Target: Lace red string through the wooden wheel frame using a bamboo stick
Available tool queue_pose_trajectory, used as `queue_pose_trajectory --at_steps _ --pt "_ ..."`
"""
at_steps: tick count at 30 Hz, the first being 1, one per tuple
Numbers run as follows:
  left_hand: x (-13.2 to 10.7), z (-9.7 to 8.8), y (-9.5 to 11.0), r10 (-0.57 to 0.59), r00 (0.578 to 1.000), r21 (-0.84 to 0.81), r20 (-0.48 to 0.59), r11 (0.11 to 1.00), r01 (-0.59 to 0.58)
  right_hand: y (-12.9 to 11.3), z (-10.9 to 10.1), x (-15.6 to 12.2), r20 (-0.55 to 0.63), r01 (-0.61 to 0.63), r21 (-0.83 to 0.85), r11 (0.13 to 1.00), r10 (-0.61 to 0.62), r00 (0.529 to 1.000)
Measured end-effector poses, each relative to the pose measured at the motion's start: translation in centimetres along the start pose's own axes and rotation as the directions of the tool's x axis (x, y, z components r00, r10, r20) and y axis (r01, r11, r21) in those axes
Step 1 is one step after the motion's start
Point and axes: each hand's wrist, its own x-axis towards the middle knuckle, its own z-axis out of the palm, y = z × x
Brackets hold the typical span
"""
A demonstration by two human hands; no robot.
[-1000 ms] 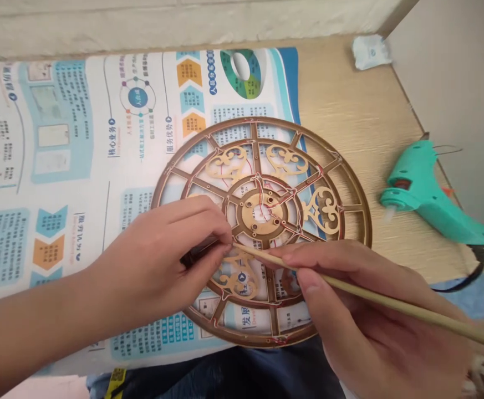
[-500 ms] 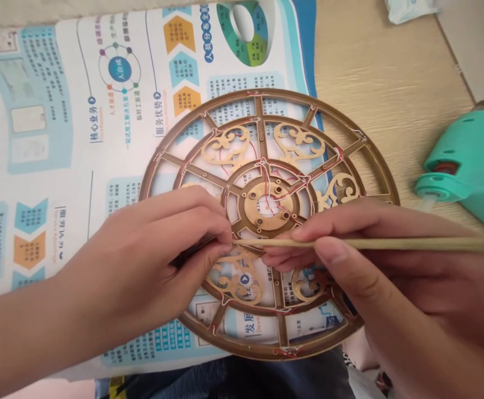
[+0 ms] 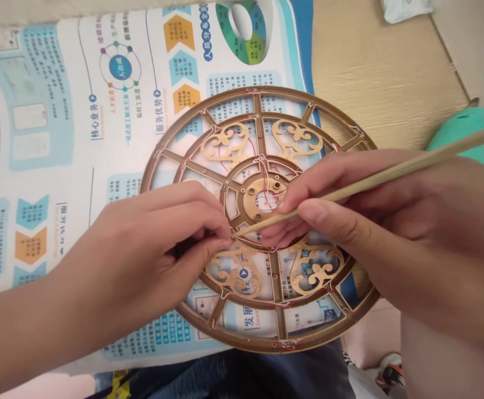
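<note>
Pale wooden table [image 3: 375, 72] is carrying a printed poster [image 3: 59, 138] across its left and middle, and a round fretwork disc [image 3: 260, 200] is lying partly on the poster at the near edge. The left hand [image 3: 142, 260] is resting on the disc's left side, thumb and forefinger pinched tight together at the tip of a thin wooden stick [image 3: 391, 173] — whether anything is sitting between them I cannot tell. The right hand [image 3: 412, 233] is gripping that stick between thumb and fingers over the hub, and a teal glue gun [image 3: 458, 124] is lying behind it near the right edge — mostly hidden.
</note>
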Motion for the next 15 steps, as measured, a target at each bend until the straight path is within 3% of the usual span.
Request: queue_pose_trajectory --at_steps 3,8,15 --pt "0.0 0.1 -0.1 -0.014 1.000 -0.007 0.002 1.000 0.014 0.0 -0.5 0.7 0.083 0.038 0.003 0.999 -0.038 0.996" --pt "-0.4 -0.1 -0.3 -0.021 1.000 -0.013 -0.022 1.000 0.020 -0.3 -0.9 1.7 0.122 0.069 0.016 0.998 -0.070 0.990" --pt "-0.3 -0.2 -0.1 -0.045 0.999 -0.026 -0.011 0.999 0.045 -0.3 -0.1 0.0 0.009 0.055 0.068 0.996 -0.056 0.998"
